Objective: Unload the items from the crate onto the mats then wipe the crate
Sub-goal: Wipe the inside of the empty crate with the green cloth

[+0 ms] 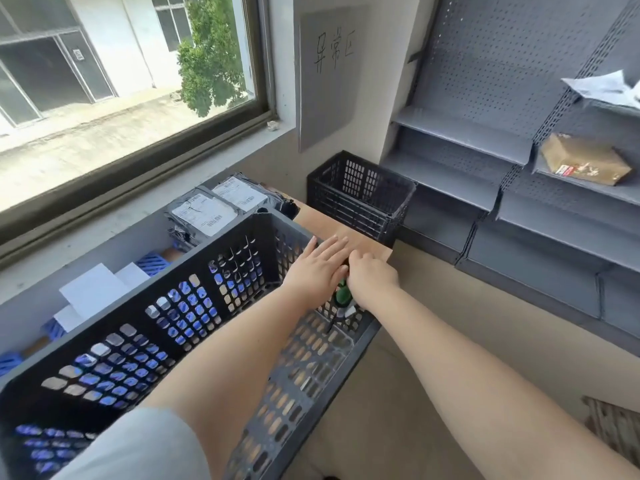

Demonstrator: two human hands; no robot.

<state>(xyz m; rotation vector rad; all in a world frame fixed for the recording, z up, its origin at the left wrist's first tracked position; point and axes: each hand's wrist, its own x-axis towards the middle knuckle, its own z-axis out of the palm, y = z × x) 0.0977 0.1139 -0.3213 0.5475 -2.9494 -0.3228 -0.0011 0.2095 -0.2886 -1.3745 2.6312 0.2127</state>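
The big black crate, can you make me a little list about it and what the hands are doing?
crate: big black crate with holed walls, tilted, nothing seen inside except the hands' item
left hand: left hand, fingers straight, lying flat at the crate's far end
right hand: right hand, fingers curled round a green-handled tool
tool type: probably a screwdriver; hard to tell
already out: grey parcels with white labels by the window
underneath: blue mats beside the crate
nearby: smaller black crate; grey shelves
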